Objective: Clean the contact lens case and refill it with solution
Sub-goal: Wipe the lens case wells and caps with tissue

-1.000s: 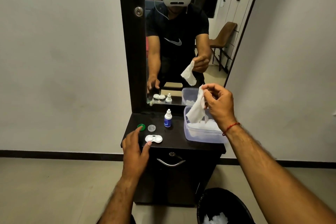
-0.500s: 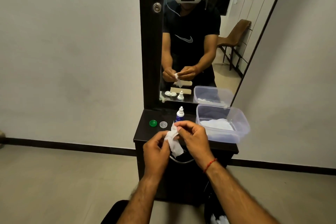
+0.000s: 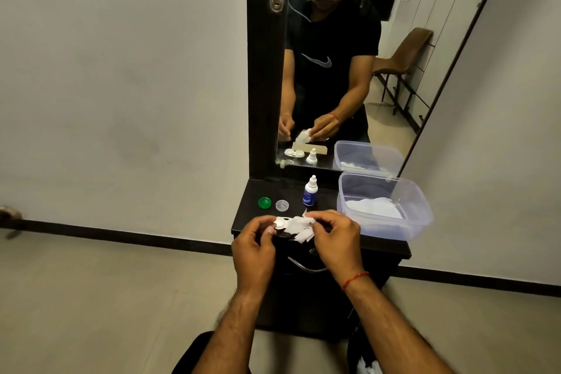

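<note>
the contact lens case (image 3: 280, 223) is held by the left hand (image 3: 254, 247), and a white tissue (image 3: 299, 226) is pinched over it by the right hand (image 3: 337, 241), just in front of the solution bottle (image 3: 310, 191). a green cap (image 3: 264, 202) and a clear cap (image 3: 282, 205) are seen on the tabletop (image 3: 323, 206) left of the bottle, and a clear tub (image 3: 420, 215) with tissues right of it.

Grey wall (image 3: 121, 70), black cabinet (image 3: 306, 297) (mirror (image 3: 394, 9) above), floor (image 3: 91, 297)

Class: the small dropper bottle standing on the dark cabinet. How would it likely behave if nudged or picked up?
The dropper bottle stands tall and narrow on a small base, so a sideways nudge would probably tip it. Its round body would then likely roll on the smooth cabinet top. It looks like small plastic, so probably light.
</note>
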